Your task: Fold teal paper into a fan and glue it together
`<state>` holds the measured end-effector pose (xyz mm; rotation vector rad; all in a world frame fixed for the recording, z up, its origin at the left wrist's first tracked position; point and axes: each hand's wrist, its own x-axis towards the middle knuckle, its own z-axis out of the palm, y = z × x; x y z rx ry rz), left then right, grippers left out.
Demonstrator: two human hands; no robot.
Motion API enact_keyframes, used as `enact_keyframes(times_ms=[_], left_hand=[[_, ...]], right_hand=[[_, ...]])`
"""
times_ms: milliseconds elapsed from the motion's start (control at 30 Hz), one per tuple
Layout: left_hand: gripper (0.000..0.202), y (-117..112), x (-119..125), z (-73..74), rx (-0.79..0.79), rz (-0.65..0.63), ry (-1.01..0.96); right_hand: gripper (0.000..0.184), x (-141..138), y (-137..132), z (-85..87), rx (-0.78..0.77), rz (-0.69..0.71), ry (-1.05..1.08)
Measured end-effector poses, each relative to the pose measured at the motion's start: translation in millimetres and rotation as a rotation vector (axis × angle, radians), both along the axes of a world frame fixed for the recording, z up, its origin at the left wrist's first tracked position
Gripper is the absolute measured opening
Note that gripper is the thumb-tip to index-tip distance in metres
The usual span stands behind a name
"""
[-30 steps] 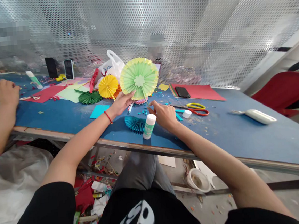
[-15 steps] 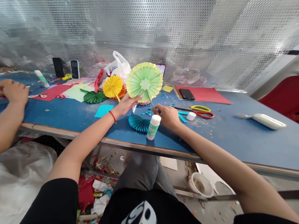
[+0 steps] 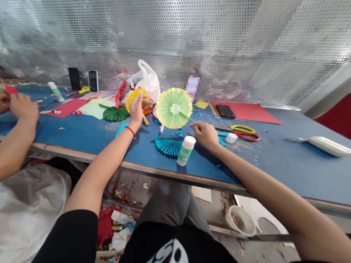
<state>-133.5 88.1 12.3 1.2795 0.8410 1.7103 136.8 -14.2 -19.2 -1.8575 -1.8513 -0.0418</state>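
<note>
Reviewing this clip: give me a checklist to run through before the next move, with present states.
1. Stick of the green fan gripped by the right hand: ok.
2. Left hand off the green fan: ok, looks apart.
3. Left hand clear of the yellow fan: cannot tell, they overlap in view.
4. Glue stick standing on the table: ok.
5. Scissors out of both hands: ok.
6. Table free of blue scraps: not ok.
</note>
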Motion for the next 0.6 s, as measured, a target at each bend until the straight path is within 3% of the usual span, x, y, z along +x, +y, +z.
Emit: enact_keyframes(times_ms=[100,167,300,367,467,533,600], left_hand=[[0.024,17.0,-4.5,-10.1,-0.106,0.184,0.062],[0.013,23.5,-5.7,-16.9,-0.111,0.246,0.207],[0.027,25.6,-13.0,-21.4,-0.059,0.353,0.658],[0.034,24.8,-19.7,-20.2,-0.045,0.436,0.793],[0.044,25.2,-28.7,-19.8,-0.071,0.527,0.875],[0.053,26.5,-31.3,-22.0,-0.091,0.514,0.898],[0.06,28.1,-31.1,-25.4,-0.125,0.459,0.917]], right_hand=[[0.038,3.9,3.3,-1.8,0.029,0.052,0.074],[0.036,5.8,4.5,-2.3,0.052,0.099,0.119],[0.047,7.8,2.9,-0.2,0.143,0.2,0.183],[0.052,7.6,-0.9,3.1,0.167,0.357,0.228],[0.053,5.2,-8.6,8.3,0.077,0.695,0.216],[0.046,2.7,-12.3,9.2,-0.013,0.856,0.133],[0.038,0.3,-13.1,7.3,-0.064,0.921,0.064]])
